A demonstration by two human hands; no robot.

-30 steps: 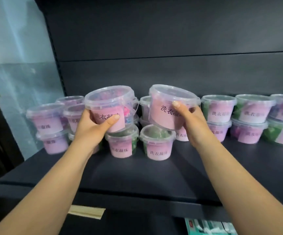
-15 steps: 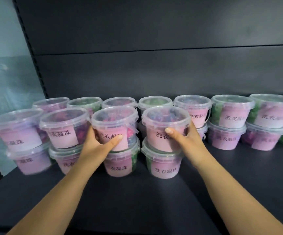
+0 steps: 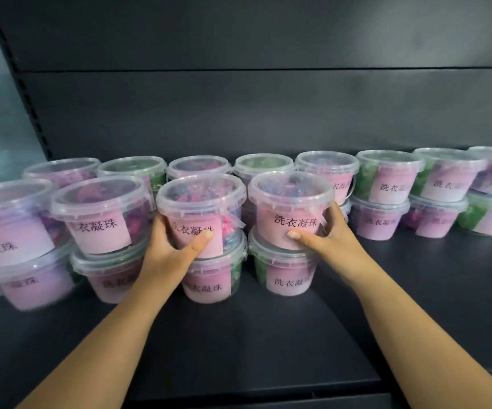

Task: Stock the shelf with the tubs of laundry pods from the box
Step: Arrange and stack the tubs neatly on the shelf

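Gripping left tub [image 3: 200, 208] in left hand [image 3: 165, 256], right tub [image 3: 290, 208] in right hand [image 3: 332, 242], fingers curled round each, atop lower tubs [image 3: 209, 280] on shelf [image 3: 239, 343].

tubs [image 3: 103, 215] stacked two high | along shelf [image 3: 268, 343] rear

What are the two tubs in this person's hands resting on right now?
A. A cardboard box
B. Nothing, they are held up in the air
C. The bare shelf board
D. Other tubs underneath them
D: the left upper tub, gripped by the left hand, sits on the left lower tub; the right upper tub, gripped by the right hand, sits on the right lower tub.
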